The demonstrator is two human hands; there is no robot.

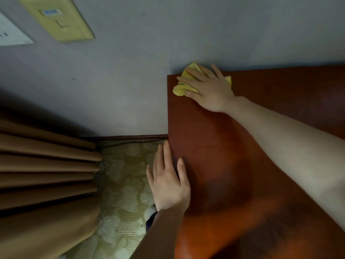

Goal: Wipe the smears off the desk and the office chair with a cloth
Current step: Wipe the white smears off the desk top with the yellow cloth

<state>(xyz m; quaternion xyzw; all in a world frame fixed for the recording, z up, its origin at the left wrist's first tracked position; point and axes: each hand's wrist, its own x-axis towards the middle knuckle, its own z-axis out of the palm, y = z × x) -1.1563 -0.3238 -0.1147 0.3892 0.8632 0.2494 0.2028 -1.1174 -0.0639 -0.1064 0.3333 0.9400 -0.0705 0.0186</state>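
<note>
R hand (209,90) fingers flat, pressing cloth (182,88) at desk (233,146) far-left corner; L hand (168,180) flat, empty, on left edge. Risk: overshoot pushes cloth off corner.

Head cam: single wide-angle view, looking fwd and steeply down at the desk's far-left corner.

Worn on the person's head, close in. The desk (233,146) top fills the right half, its left edge running up mid-frame and its far edge meeting the wall (121,81). Arms enter from bottom and right, with the left hand (169,182) at the left edge and the right hand (207,88) at the far-left corner. Left of the desk, the view drops to carpet (127,184) and curtain (46,165).
</note>
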